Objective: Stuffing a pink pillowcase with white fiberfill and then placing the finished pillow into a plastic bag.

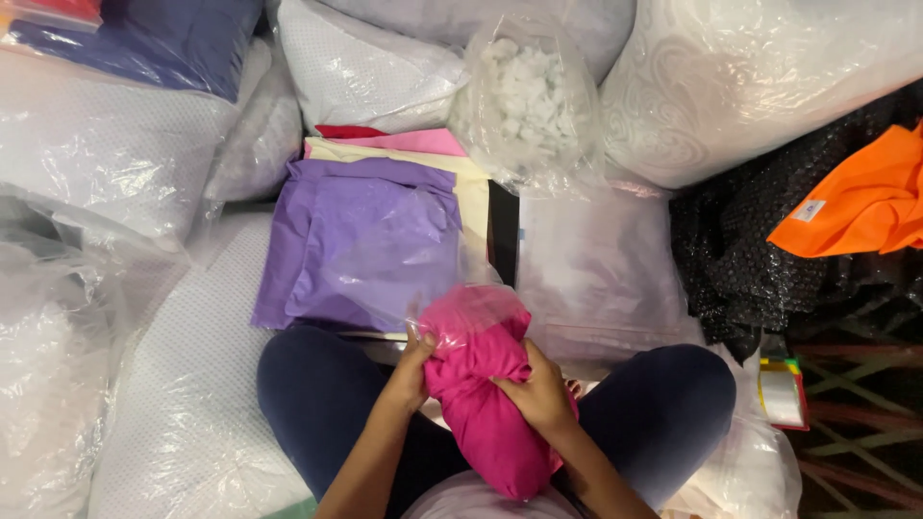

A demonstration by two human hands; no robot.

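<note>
A magenta stuffed cloth cover (486,413) rests upright on my lap, its top end inside a clear plastic bag (468,309). My left hand (413,370) grips the bag's edge and the cover's upper left side. My right hand (540,392) clasps the cover's right side at mid-height. Both hands are closed on it between my knees in dark blue trousers (308,394).
A purple folded cloth in clear plastic (361,240) lies ahead on yellow and pink cloths. A clear bag of white stuffing (527,96) stands behind. White bagged pillows (106,144) surround me. Orange cloth (860,197) lies on black sequined fabric (740,259) at right.
</note>
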